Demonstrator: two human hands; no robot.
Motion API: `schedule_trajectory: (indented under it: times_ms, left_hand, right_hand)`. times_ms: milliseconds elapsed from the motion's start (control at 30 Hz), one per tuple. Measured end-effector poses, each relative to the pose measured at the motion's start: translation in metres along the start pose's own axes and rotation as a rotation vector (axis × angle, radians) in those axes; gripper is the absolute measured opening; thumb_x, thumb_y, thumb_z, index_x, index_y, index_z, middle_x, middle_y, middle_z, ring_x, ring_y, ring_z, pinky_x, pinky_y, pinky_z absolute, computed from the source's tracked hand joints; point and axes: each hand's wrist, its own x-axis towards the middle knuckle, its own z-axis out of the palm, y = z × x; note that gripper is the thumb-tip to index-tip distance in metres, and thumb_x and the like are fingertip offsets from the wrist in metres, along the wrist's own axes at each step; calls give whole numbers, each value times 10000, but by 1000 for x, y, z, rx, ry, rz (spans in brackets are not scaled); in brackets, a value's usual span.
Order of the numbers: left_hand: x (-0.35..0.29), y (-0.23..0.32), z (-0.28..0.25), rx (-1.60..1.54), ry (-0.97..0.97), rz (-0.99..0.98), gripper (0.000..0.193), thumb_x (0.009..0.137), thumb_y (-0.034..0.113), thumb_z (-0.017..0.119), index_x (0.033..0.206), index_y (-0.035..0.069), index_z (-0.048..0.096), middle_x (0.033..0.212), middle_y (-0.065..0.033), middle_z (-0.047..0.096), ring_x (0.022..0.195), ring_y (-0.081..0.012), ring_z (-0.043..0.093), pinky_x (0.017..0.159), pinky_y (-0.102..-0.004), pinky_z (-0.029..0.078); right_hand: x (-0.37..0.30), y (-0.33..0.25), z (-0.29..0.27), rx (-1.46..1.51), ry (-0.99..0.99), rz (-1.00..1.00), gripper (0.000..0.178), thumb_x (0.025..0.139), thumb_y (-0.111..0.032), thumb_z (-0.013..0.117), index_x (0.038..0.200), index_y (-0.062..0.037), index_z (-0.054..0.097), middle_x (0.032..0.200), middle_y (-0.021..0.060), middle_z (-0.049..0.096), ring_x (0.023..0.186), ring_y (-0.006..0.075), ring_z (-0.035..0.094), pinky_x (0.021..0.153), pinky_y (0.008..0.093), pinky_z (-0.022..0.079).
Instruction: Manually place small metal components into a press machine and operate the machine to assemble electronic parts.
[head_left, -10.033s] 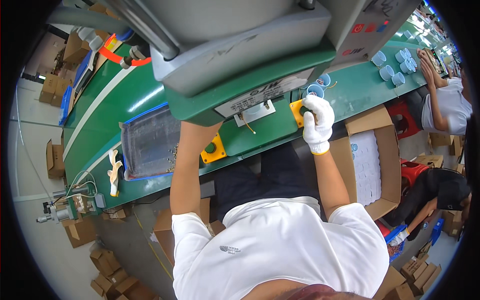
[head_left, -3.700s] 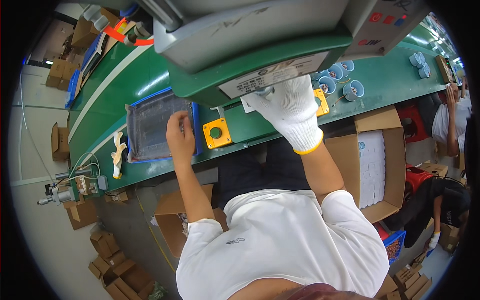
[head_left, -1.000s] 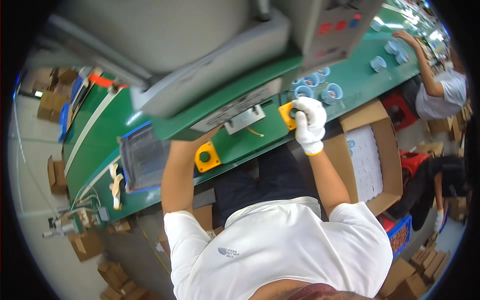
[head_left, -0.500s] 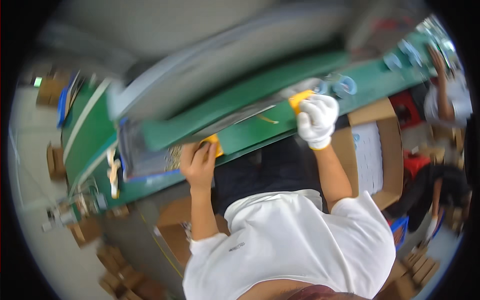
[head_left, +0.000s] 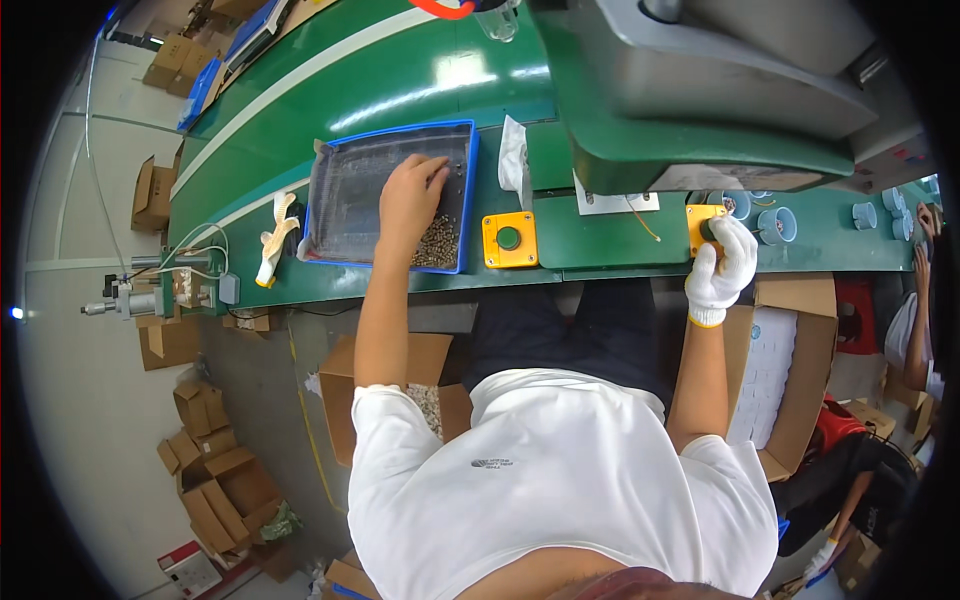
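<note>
Bare left hand (head_left: 408, 200) lowered into blue-rimmed tray (head_left: 340, 190), fingers curled loosely over heap of small brownish metal parts (head_left: 437, 243); whether any part was pinched, not discernible. Heap gathered in tray corner just below and beside that hand, touching the fingertips or nearly so. White-gloved right hand (head_left: 724, 265) pressed on yellow button box (head_left: 700, 222), glove covering most of box top, fingers bent down over it, nothing grasped. Second yellow button box with green button (head_left: 509, 240) set between the two hands, just beside the tray wall nearest the left hand, untouched. Folded white cloth (head_left: 514, 160) standing just beyond that box, near the left fingertips. Blue cups (head_left: 778, 224) clustered just past the gloved hand. Green press housing (head_left: 690, 110) overhanging the bench above the right hand. Pale glove (head_left: 274, 236) lying on green bench (head_left: 380, 90), on the tray side away from the left hand.
</note>
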Motion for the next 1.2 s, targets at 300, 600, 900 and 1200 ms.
schedule_trajectory:
  times_ms: [300,600,900,1200]
  left_hand:
    - [15,7,8,191,-184,0,187,1017,221,729,1133,122,838,1112,-101,771,1057,-377,743,914,-493,598]
    - [16,4,15,24,-179,165,169,973,112,724,1100,10,768,1110,-203,722,1080,-453,700,935,-528,569]
    - [-23,-5,-7,-155,-365,82,197,1004,83,740,1148,-50,763,1033,-278,773,865,-430,735,815,-454,574]
    - [-42,82,33,-474,102,34,121,1069,71,683,1139,-23,713,1074,-109,736,974,-201,687,862,-330,537]
  right_hand:
    - [4,-5,2,18,-3,19,279,928,-113,720,1192,-24,729,1160,137,764,1102,379,717,1025,488,561]
    - [10,-10,-4,-6,29,17,254,900,-84,728,1148,-31,740,1129,138,763,1064,377,725,994,486,574]
    - [84,-73,-5,60,-30,234,587,787,-176,905,1319,-18,713,1170,167,764,1039,392,728,938,470,572]
    - [149,-103,23,369,-147,248,447,785,-176,918,1188,-83,749,893,96,722,811,378,709,747,429,574]
